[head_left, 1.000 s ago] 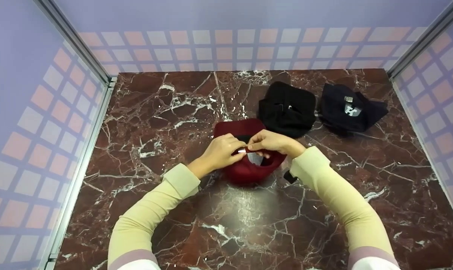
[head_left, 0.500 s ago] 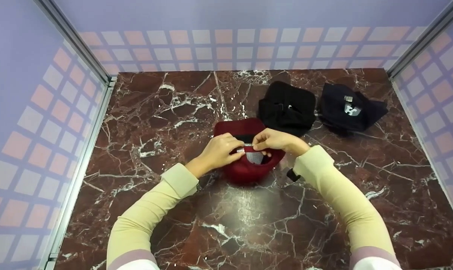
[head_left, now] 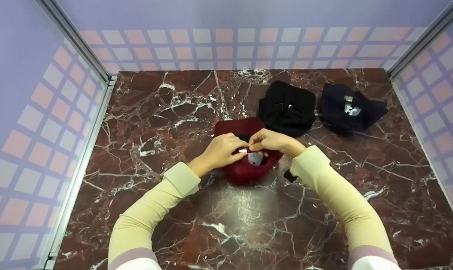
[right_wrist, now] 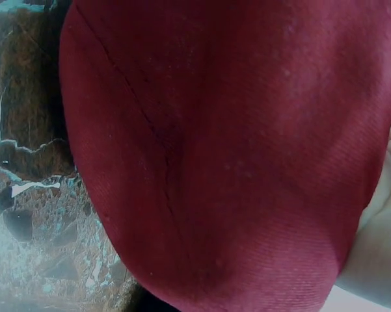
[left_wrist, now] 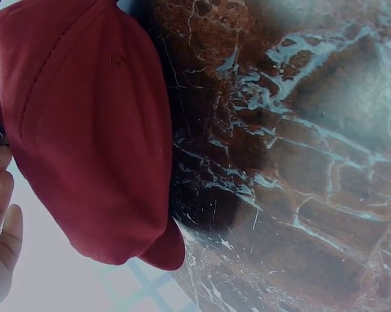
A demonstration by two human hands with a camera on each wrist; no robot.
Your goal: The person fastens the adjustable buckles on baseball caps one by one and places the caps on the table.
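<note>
A dark red baseball cap [head_left: 241, 174] lies low over the table, brim pointing away and its back strap facing up. My left hand [head_left: 221, 150] pinches the left part of the strap beside a small silver buckle [head_left: 243, 150]. From the right, my right hand [head_left: 273, 141] pinches the same strap [head_left: 250, 149] between thumb and index finger. Grey mesh lining [head_left: 255, 159] shows through the opening below it. In the left wrist view the cap's crown [left_wrist: 97, 149] hides much of the work; in the right wrist view red cloth [right_wrist: 234, 149] fills most of the frame.
Just behind the red cap lies a black cap [head_left: 288, 107]. A navy cap [head_left: 352, 108] with a white emblem sits further right. The marble-patterned table [head_left: 166, 105] is walled by tiled-print panels [head_left: 226, 45] at the back and sides.
My right fingers slid slightly right along the strap half a second ago, and are now back left, close to the buckle and my left fingertips. The other caps stay put.
</note>
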